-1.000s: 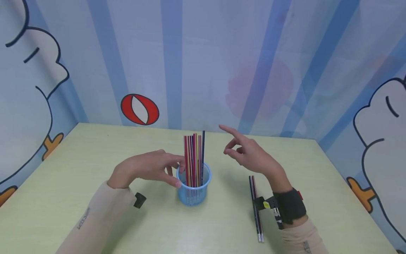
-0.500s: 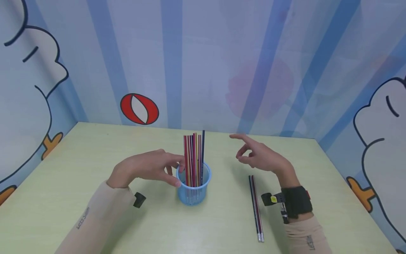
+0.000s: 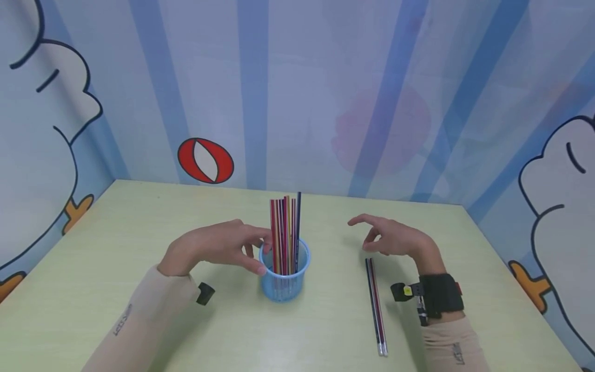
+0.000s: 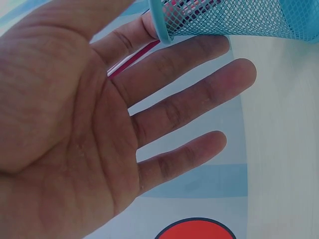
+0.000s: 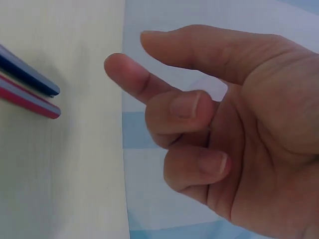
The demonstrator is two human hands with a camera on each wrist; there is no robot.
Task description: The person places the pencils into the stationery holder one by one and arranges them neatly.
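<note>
A light blue mesh pencil cup (image 3: pixel 282 290) stands upright on the table, holding a bundle of several pencils (image 3: pixel 284 232). My left hand (image 3: pixel 218 244) grips its left rim: the index finger reaches inside, the thumb is at the near side. In the left wrist view, the other fingers lie spread beside the mesh wall (image 4: pixel 239 19). My right hand (image 3: pixel 395 236) hovers right of the cup and holds nothing. Its index finger and thumb point forward, other fingers are curled. Just below it lie two pencils (image 3: pixel 376 307), one dark blue and one dark red, side by side.
The pale yellow table (image 3: pixel 325 330) ends at a blue striped backdrop (image 3: pixel 302 103) with cartoon figures and a red-and-white oval (image 3: pixel 223 160). Black camera straps (image 3: pixel 440 295) sit on the right wrist.
My right hand has moved right and lower, toward the far ends of the two loose pencils. My left hand and the cup have kept their place.
</note>
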